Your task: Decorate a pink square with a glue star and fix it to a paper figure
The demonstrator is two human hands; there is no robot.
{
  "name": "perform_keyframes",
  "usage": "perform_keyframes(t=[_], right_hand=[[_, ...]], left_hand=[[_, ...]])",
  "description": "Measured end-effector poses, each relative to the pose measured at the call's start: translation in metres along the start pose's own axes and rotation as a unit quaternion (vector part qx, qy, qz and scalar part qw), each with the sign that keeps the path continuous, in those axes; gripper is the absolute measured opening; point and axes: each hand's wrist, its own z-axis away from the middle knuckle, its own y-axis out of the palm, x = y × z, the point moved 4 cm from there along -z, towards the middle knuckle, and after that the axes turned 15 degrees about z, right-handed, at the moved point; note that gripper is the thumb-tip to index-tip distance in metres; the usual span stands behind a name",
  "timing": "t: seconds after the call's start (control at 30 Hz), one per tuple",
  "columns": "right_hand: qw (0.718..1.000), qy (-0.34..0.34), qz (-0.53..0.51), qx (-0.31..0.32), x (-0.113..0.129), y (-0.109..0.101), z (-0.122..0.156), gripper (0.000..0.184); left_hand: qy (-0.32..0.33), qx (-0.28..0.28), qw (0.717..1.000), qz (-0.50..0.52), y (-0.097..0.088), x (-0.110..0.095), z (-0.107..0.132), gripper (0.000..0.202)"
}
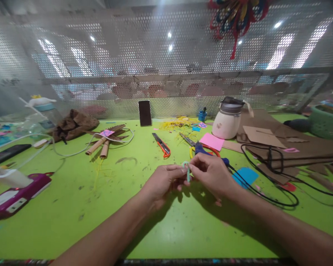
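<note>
My left hand (163,181) and my right hand (211,173) meet above the middle of the green table (72,207). Both pinch a small pale teal strip (187,170), bent into a loop between the fingertips. Fingers of both hands are closed on it. Just behind the right hand lie a blue glue gun (204,149) and scissors with yellow-red handles (195,145).
An orange box cutter (162,145), a pink paper square (211,141), a white kettle (228,119), an upright phone (144,113), rolled brown paper tubes (101,146), brown cardboard sheets (266,136), black cables (269,177), a blue paper piece (245,175), a pink case (13,195) at left.
</note>
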Motion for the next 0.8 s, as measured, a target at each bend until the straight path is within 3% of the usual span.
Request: perform_keyframes(t=[0.33, 0.8], right_hand=[[1.0, -0.013, 0.007, -0.025, -0.001, 0.001, 0.0, 0.014], [0.991, 0.07, -0.109, 0.017, -0.012, 0.007, 0.0, 0.018]], left_hand=[[0.012, -0.024, 1.0, 0.008, -0.002, 0.003, -0.001, 0.021], [0.047, -0.048, 0.998, -0.015, -0.002, 0.002, 0.001, 0.024]])
